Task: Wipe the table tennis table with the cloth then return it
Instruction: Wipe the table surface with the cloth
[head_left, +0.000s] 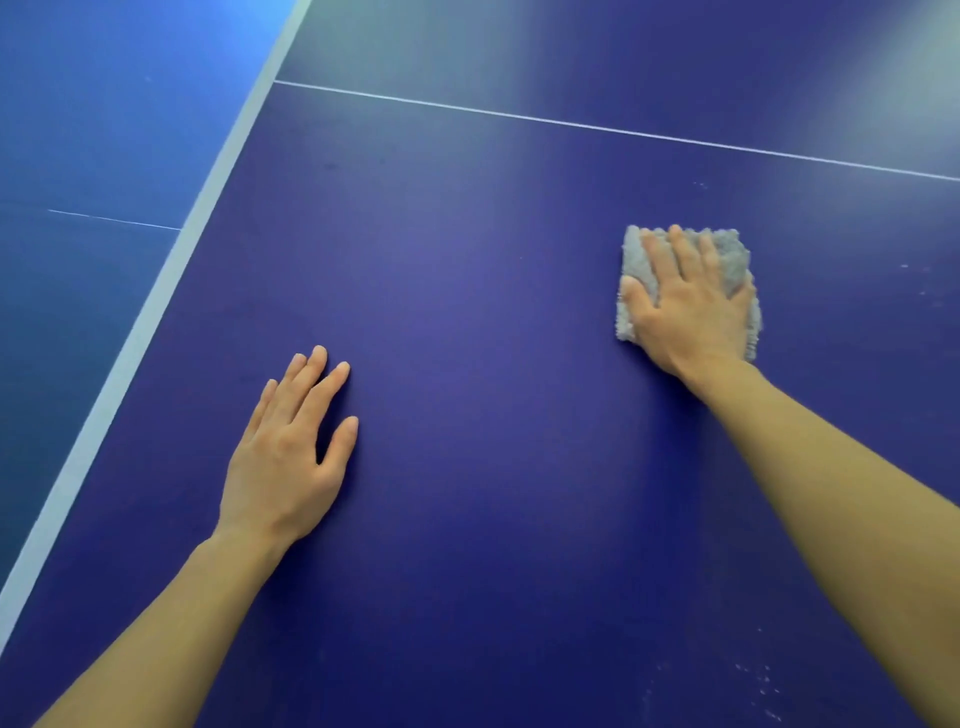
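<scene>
The right hand (691, 306) lies flat on the cloth (727, 260), a grey fluffy piece folded roughly square, pressing it onto the blue worktop (493, 364). Its fingers (680, 254) are stretched out and slightly spread over the top of the cloth, thumb out to the left along the cloth's edge; they press down on it rather than pinch it. The cloth sits right of centre, nearer than the thin white line (571, 124) that crosses the worktop. The left hand (285, 457) rests palm down on the bare worktop, well apart from the cloth, lower and to the left. Its fingers (311, 379) are straight and close together, thumb held a little aside, holding nothing. A wide white border (156, 312) runs diagonally along the worktop's left edge. A few pale specks (758, 680) show on the surface by the right forearm
</scene>
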